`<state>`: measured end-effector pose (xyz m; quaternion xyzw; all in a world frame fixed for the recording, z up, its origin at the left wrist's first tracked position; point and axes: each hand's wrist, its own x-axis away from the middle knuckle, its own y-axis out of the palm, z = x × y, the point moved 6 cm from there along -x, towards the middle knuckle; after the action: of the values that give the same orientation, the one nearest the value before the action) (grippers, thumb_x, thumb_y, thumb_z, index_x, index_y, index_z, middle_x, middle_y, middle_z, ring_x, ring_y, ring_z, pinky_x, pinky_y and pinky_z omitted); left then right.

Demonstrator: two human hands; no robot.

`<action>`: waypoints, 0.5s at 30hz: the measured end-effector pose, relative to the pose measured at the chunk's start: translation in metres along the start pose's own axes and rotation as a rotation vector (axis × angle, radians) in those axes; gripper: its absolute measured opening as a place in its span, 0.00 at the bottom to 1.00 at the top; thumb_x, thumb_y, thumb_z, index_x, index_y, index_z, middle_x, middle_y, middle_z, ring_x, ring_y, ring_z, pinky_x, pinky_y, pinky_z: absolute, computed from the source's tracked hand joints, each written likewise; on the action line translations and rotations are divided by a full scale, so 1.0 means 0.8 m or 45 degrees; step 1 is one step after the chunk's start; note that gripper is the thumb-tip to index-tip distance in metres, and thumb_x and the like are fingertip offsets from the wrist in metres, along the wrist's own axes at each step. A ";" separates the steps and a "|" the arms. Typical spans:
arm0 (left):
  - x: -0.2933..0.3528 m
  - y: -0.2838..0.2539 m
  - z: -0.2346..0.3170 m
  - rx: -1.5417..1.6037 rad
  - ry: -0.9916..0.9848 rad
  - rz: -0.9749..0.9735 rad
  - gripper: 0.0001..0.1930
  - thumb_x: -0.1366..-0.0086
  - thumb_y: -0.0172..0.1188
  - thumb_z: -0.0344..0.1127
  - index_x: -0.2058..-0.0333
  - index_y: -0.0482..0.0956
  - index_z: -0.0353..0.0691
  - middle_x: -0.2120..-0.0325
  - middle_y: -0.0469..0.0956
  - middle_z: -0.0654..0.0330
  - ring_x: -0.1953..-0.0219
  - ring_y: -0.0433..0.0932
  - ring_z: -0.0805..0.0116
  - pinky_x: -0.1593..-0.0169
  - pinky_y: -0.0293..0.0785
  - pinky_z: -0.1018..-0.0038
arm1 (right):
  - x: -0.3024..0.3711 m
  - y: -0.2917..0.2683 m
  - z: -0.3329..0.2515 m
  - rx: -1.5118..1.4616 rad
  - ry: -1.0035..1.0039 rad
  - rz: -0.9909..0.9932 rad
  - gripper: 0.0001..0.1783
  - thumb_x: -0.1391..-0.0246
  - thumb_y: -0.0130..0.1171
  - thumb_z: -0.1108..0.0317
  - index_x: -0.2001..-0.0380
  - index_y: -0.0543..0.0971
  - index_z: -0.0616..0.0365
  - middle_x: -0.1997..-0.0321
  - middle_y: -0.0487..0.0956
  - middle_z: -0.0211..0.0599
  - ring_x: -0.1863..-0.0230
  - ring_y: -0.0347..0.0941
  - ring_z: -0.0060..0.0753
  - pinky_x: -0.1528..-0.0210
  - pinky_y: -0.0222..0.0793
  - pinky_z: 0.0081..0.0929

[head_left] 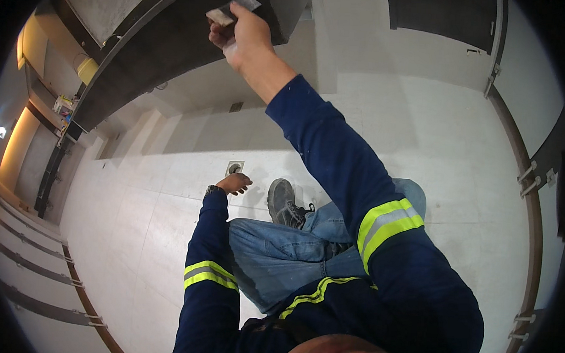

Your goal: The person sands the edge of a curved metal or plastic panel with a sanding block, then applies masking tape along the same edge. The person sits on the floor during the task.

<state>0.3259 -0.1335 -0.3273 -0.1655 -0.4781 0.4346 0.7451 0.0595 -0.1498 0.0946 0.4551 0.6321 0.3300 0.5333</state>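
My right hand [241, 37] is raised at the top of the view, closed around a small flat pad [242, 9] with a grey face and a pale, worn-looking edge. The pad is up against or just in front of the dark panel [191, 37] of a long counter; whether it touches cannot be told. Low over the floor, my left hand [234, 184] hangs with loosely bent fingers, holding nothing that I can see. Close by it is a square floor drain [235, 167] with a dark round opening.
I am low over the pale tiled floor [148, 215], one shoe [284, 200] in front of me. Cabinet doors with pale handles [527, 178] line the right side, and more fronts [32, 270] run along the left. A yellow container [87, 71] stands by the counter.
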 end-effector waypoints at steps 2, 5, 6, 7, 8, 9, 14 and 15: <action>0.001 -0.001 0.004 0.004 0.013 0.002 0.27 0.30 0.58 0.53 0.41 0.77 0.41 0.56 0.84 0.56 0.58 0.84 0.64 0.56 0.81 0.64 | 0.012 -0.015 0.009 0.062 -0.015 -0.034 0.12 0.29 0.51 0.64 0.55 0.74 0.63 0.61 0.81 0.50 0.67 0.76 0.38 0.65 0.77 0.35; 0.002 0.000 0.000 0.013 -0.068 -0.003 0.26 0.30 0.58 0.52 0.41 0.78 0.42 0.56 0.84 0.56 0.58 0.84 0.64 0.57 0.81 0.64 | 0.033 -0.035 0.026 -0.024 0.027 0.037 0.12 0.29 0.52 0.63 0.52 0.72 0.62 0.61 0.80 0.49 0.67 0.76 0.37 0.65 0.77 0.35; 0.001 -0.001 0.002 0.026 -0.037 -0.004 0.26 0.30 0.58 0.52 0.41 0.78 0.41 0.56 0.84 0.56 0.58 0.84 0.64 0.56 0.81 0.64 | 0.037 -0.033 0.027 -0.065 0.017 -0.001 0.13 0.29 0.52 0.63 0.52 0.71 0.62 0.61 0.80 0.49 0.67 0.75 0.37 0.65 0.77 0.35; 0.001 0.001 0.001 0.004 -0.029 -0.020 0.26 0.30 0.58 0.52 0.41 0.78 0.41 0.56 0.84 0.55 0.57 0.84 0.64 0.56 0.80 0.64 | 0.040 -0.038 0.030 0.057 0.096 0.101 0.13 0.29 0.52 0.63 0.51 0.70 0.62 0.60 0.80 0.50 0.67 0.75 0.36 0.66 0.76 0.34; 0.000 0.001 0.001 -0.050 -0.016 -0.026 0.26 0.30 0.58 0.52 0.41 0.78 0.41 0.56 0.84 0.55 0.57 0.84 0.63 0.55 0.80 0.64 | 0.040 -0.029 0.024 -0.001 0.063 0.033 0.14 0.29 0.52 0.63 0.51 0.70 0.62 0.60 0.79 0.50 0.67 0.75 0.36 0.66 0.76 0.34; -0.001 0.000 -0.002 0.015 -0.038 -0.009 0.27 0.30 0.57 0.53 0.41 0.77 0.41 0.55 0.84 0.55 0.58 0.84 0.64 0.56 0.80 0.64 | 0.038 -0.026 0.018 -0.050 0.078 0.061 0.14 0.29 0.52 0.63 0.51 0.70 0.62 0.60 0.79 0.49 0.67 0.75 0.36 0.66 0.76 0.33; -0.007 0.001 -0.007 0.007 -0.049 0.000 0.26 0.30 0.58 0.54 0.43 0.78 0.42 0.57 0.84 0.57 0.60 0.84 0.66 0.59 0.81 0.65 | 0.025 0.000 -0.038 -0.108 -0.142 -0.076 0.14 0.29 0.51 0.60 0.57 0.74 0.62 0.65 0.80 0.47 0.70 0.77 0.37 0.69 0.76 0.35; -0.008 0.002 -0.008 -0.026 -0.070 -0.005 0.27 0.30 0.57 0.53 0.41 0.77 0.42 0.56 0.84 0.57 0.59 0.84 0.66 0.57 0.80 0.65 | 0.028 -0.004 -0.035 -0.123 -0.051 -0.030 0.14 0.29 0.52 0.60 0.57 0.74 0.63 0.63 0.80 0.47 0.70 0.76 0.36 0.68 0.75 0.33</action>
<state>0.3299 -0.1366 -0.3351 -0.1602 -0.5030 0.4324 0.7310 0.0312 -0.1282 0.0891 0.4278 0.6099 0.3449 0.5710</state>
